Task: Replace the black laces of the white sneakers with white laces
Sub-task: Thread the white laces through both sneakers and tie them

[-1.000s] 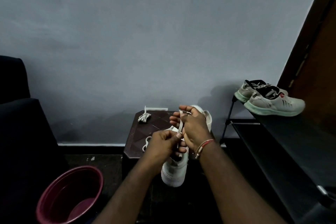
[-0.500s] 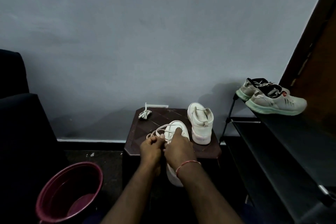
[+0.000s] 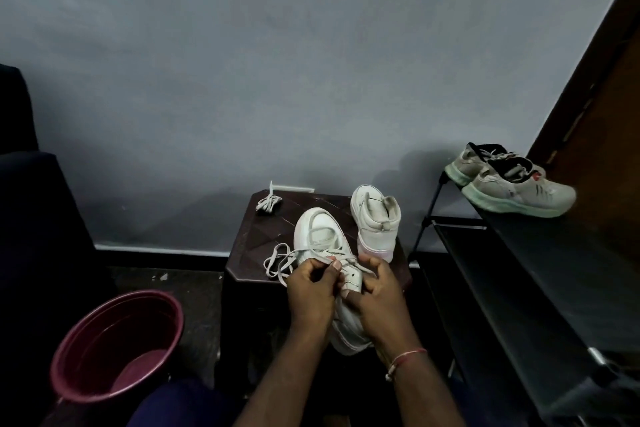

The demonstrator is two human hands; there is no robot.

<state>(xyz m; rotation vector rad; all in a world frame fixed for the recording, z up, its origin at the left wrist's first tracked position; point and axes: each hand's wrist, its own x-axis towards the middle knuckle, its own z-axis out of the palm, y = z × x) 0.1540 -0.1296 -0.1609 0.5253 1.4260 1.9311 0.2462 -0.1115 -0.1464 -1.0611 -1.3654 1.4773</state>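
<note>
As the right hand [image 3: 378, 293] grips the white leather sneaker [image 3: 322, 229] steady, the left hand [image 3: 308, 289] pinches its flat white lace [image 3: 322, 256].

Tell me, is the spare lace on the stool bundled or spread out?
Bundled: the spare lace lies in a small tight bunch near the back left corner of the stool.

The sneaker [image 3: 322, 229] has come down from mid-air onto the stool [image 3: 249, 253], with the left hand [image 3: 310, 288] pinching its white lace [image 3: 277, 258] and the right hand [image 3: 379, 291] gripping its side.
</note>
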